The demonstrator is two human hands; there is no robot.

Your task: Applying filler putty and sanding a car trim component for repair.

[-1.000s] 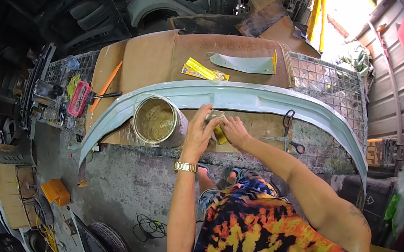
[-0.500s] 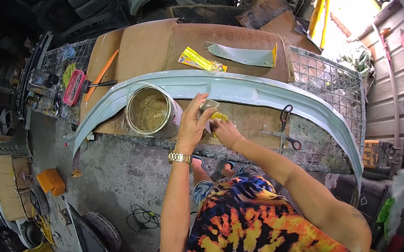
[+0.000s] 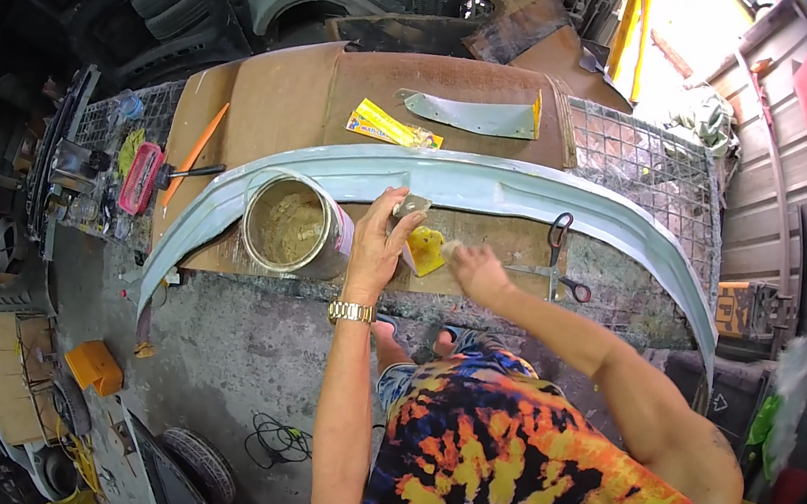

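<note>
My left hand (image 3: 379, 249), a metal-banded watch on its wrist, is closed on a flat plate that shows grey (image 3: 415, 209) above the thumb. Below the thumb is a surface smeared with yellow paste (image 3: 427, 252), apparently part of the same plate. Just right of the paste is my right hand (image 3: 481, 274), fingers pinched; a small pale bit shows at its fingertips, too blurred to name. Left of my left hand stands an open round can (image 3: 339, 234) holding tan filler (image 3: 294, 224). A long, curved light-blue panel (image 3: 454, 170) arches behind both hands.
Scissors (image 3: 576, 290) lie right of my right hand. Beyond the panel are a yellow packet (image 3: 384, 126) and a grey strip (image 3: 471, 114) on cardboard (image 3: 283, 86). An orange strip (image 3: 196, 156) and a pink tray (image 3: 141, 177) sit left. Cables (image 3: 279, 441) lie on the floor.
My right hand has drawn away from the yellow paste to the right, uncovering it. My left hand keeps its hold on the plate. The whole view has shifted slightly.
</note>
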